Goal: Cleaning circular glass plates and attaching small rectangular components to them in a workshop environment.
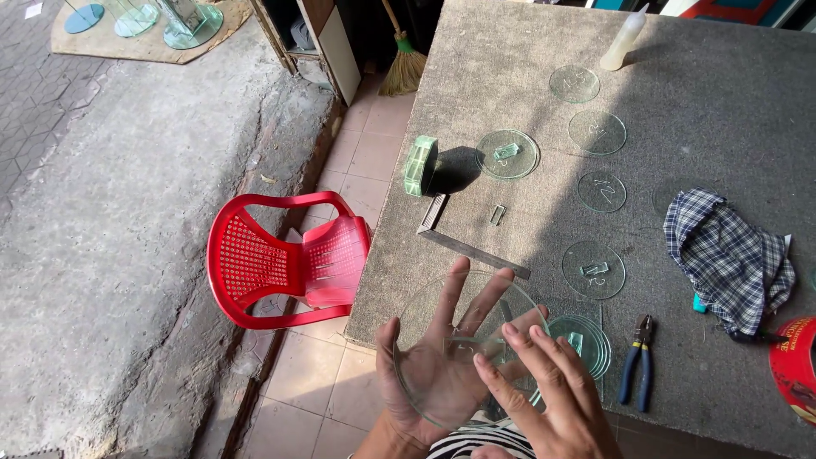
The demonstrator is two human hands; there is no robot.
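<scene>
Your left hand [433, 374] lies flat and open under a round glass disc [463, 348] at the near edge of the surface [705, 93], while your right hand [552, 391] rests spread fingers on top; nothing grips the rim, so a tilt could slide it onto the tiled floor [297, 382]. You have five single discs lying farther back, one stack of discs [586, 344] just right, one pair of pliers [637, 365] and one steel square [463, 238].

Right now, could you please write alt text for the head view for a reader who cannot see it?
The left hand supports a clear round glass disc from beneath while the right hand rests fingers on top. Beyond, a grey table holds more glass discs, pliers and a checked cloth; a red plastic chair stands left.
</scene>
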